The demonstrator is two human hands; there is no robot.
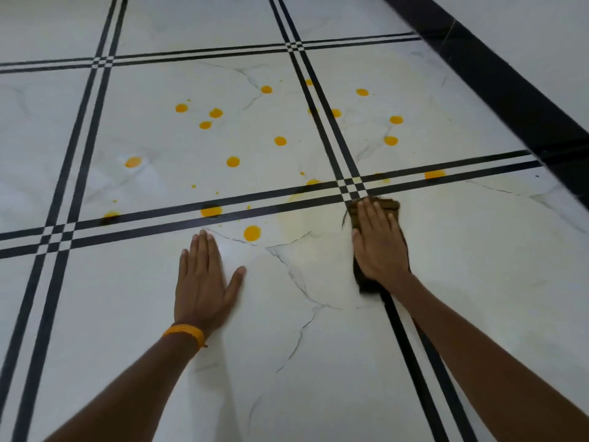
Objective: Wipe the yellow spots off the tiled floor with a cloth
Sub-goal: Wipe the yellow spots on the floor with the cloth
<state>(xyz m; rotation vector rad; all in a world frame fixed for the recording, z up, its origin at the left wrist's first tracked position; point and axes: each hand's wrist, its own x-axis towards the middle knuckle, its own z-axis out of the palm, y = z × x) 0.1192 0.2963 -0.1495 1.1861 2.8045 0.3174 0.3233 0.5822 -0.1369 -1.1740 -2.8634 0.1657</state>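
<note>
1. White marble-look tiled floor (478, 282), with black double-line bands (159, 218) crossing it in a grid.
2. Yellow spots (233, 161) are scattered mostly over the tile beyond the near horizontal band. Several sit on the bands themselves.
3. One big spot (252, 233) lies on the near tile, just beside the left hand's fingertips.
4. Brown cloth (389, 205) lies on the floor at the near side of the band crossing. Its edges stick out past the fingertips and the heel of the hand on it.
5. Right hand (377, 244) is flat on the cloth, fingers straight, pressing down.
6. Left hand (204, 279) is flat on bare tile, fingers straight and together, thumb spread, holding nothing. Orange wristband (186, 333) on that wrist.
7. Faint yellowish smear (296, 218) between the big spot and the cloth. It looks like a wiped film, but the frame is soft there.
8. Dark border strip (497, 74) runs along the floor's edge at upper right.
</note>
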